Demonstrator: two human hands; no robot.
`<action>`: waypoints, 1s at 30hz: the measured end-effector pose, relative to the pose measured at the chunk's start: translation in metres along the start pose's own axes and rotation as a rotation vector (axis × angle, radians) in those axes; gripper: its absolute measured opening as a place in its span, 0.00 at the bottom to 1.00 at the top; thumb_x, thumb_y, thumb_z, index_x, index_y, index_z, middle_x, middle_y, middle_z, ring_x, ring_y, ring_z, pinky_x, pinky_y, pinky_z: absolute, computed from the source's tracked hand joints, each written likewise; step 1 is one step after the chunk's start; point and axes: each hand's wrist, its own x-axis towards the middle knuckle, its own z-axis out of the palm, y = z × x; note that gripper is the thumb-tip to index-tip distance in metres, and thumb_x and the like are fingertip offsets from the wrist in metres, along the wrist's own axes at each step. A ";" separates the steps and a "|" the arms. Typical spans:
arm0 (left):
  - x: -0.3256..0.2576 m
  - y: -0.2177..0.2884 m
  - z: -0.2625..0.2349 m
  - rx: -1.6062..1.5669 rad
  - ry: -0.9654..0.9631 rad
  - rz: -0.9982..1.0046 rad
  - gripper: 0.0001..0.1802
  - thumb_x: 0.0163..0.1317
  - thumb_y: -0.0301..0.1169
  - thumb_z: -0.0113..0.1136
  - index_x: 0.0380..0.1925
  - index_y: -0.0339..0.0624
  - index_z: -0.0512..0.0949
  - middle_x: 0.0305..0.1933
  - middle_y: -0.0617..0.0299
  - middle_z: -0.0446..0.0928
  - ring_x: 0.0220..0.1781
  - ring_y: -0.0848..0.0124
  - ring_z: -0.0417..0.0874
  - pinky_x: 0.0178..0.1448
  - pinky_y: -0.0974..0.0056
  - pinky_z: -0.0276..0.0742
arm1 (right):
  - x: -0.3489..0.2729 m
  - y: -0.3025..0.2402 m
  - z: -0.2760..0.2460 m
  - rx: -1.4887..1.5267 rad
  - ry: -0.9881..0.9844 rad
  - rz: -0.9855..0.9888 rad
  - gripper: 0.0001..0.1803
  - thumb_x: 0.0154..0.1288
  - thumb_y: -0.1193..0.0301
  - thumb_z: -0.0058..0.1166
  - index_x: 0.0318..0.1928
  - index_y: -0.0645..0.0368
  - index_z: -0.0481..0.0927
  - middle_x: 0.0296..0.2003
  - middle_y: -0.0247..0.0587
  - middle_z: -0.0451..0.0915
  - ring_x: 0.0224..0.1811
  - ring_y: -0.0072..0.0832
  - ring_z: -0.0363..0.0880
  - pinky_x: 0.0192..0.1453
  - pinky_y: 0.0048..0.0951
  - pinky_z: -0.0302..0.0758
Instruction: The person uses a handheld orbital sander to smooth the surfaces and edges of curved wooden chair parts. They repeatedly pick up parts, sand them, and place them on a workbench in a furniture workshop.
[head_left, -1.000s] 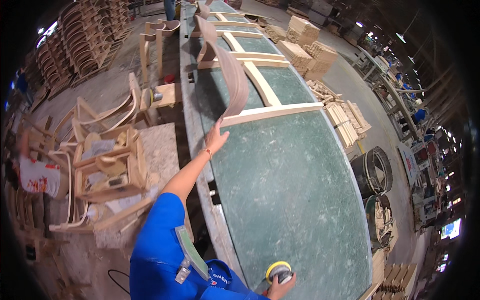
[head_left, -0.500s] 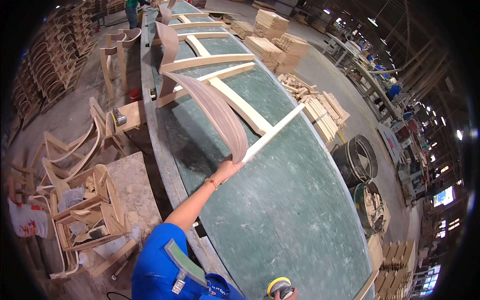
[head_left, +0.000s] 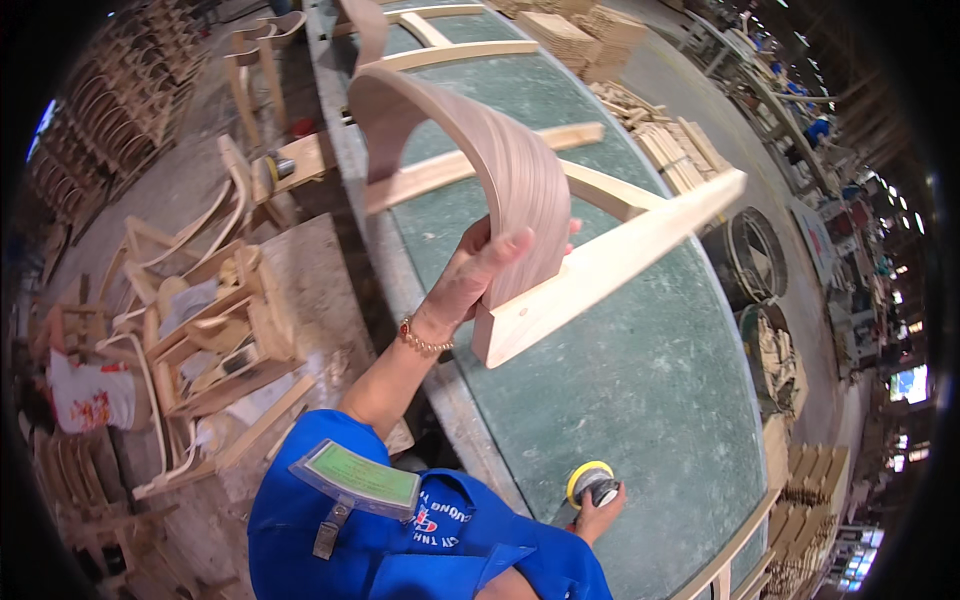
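Raised since the earlier frame is the near end of the curved wooden frame [head_left: 540, 185]: its pale bar [head_left: 620, 258], seen there resting on the green table [head_left: 600, 400], is now held up above that surface.

Well left of the table, a person in a white shirt [head_left: 95, 395] is seen, then a partitioned wooden box [head_left: 230, 392] nearer to it. Above the table's left part, the brown curved panel [head_left: 530, 225] is clasped by the left grip [head_left: 470, 275], thumb on one face and fingertips round behind, just beside its joint with the bar. From that grip the bar's long axis is aimed across the table, toward its right edge and slightly away; the panel is arched back toward the table's far end and left edge. Whether the far side of the wooden frame is touching the table cannot be told.

Over the table's near part, a yellow-padded sander [head_left: 593, 483] is grasped by the right grip [head_left: 600, 515]; contact with the tabletop cannot be judged. The bar is kept well apart from this tool, so the left grip is clearly nearer. Beyond the table's right edge, a dark drum [head_left: 722, 258] is seen.
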 end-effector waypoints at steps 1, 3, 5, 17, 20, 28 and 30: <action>-0.012 0.017 0.012 -0.098 0.027 0.019 0.36 0.62 0.50 0.54 0.60 0.33 0.64 0.55 0.45 0.73 0.53 0.63 0.78 0.57 0.61 0.77 | 0.000 0.004 -0.002 0.010 -0.008 -0.024 0.42 0.44 0.71 0.67 0.62 0.63 0.64 0.56 0.53 0.69 0.59 0.49 0.66 0.64 0.41 0.62; -0.034 0.041 0.037 -0.299 0.075 0.057 0.38 0.63 0.58 0.50 0.60 0.36 0.64 0.53 0.48 0.75 0.50 0.65 0.80 0.52 0.61 0.80 | -0.001 0.009 -0.005 0.039 -0.033 -0.063 0.42 0.44 0.72 0.67 0.62 0.63 0.64 0.56 0.54 0.69 0.60 0.49 0.66 0.64 0.41 0.62; -0.048 0.054 0.049 -0.246 0.095 0.039 0.39 0.62 0.61 0.47 0.58 0.37 0.65 0.53 0.47 0.75 0.49 0.65 0.80 0.50 0.61 0.81 | 0.008 0.011 -0.013 0.165 -0.076 -0.003 0.41 0.45 0.74 0.65 0.62 0.63 0.64 0.58 0.54 0.68 0.62 0.47 0.65 0.66 0.40 0.60; -0.079 0.051 0.074 -0.239 0.153 0.012 0.45 0.59 0.65 0.47 0.59 0.34 0.64 0.53 0.43 0.74 0.47 0.62 0.81 0.49 0.61 0.82 | -0.005 -0.257 -0.153 0.615 -0.185 -0.947 0.40 0.40 0.82 0.64 0.60 0.51 0.73 0.49 0.49 0.69 0.51 0.39 0.72 0.54 0.35 0.73; -0.080 0.045 0.079 -0.266 0.140 -0.003 0.45 0.59 0.65 0.47 0.59 0.34 0.64 0.53 0.44 0.74 0.47 0.62 0.81 0.49 0.62 0.82 | -0.015 -0.295 -0.158 0.489 -0.240 -1.169 0.45 0.32 0.81 0.67 0.59 0.40 0.74 0.47 0.49 0.73 0.48 0.45 0.73 0.49 0.36 0.76; -0.084 0.045 0.077 -0.271 0.136 -0.008 0.43 0.60 0.65 0.46 0.58 0.35 0.66 0.52 0.45 0.75 0.48 0.63 0.81 0.47 0.61 0.83 | -0.038 -0.308 -0.166 0.369 -0.363 -1.280 0.49 0.30 0.79 0.69 0.60 0.35 0.73 0.45 0.44 0.77 0.47 0.48 0.71 0.39 0.40 0.79; -0.084 0.045 0.077 -0.278 0.142 -0.015 0.43 0.60 0.65 0.47 0.57 0.35 0.66 0.52 0.45 0.75 0.48 0.63 0.81 0.47 0.61 0.83 | -0.041 -0.309 -0.168 0.355 -0.409 -1.281 0.49 0.29 0.79 0.69 0.60 0.35 0.73 0.45 0.47 0.76 0.46 0.49 0.72 0.38 0.40 0.79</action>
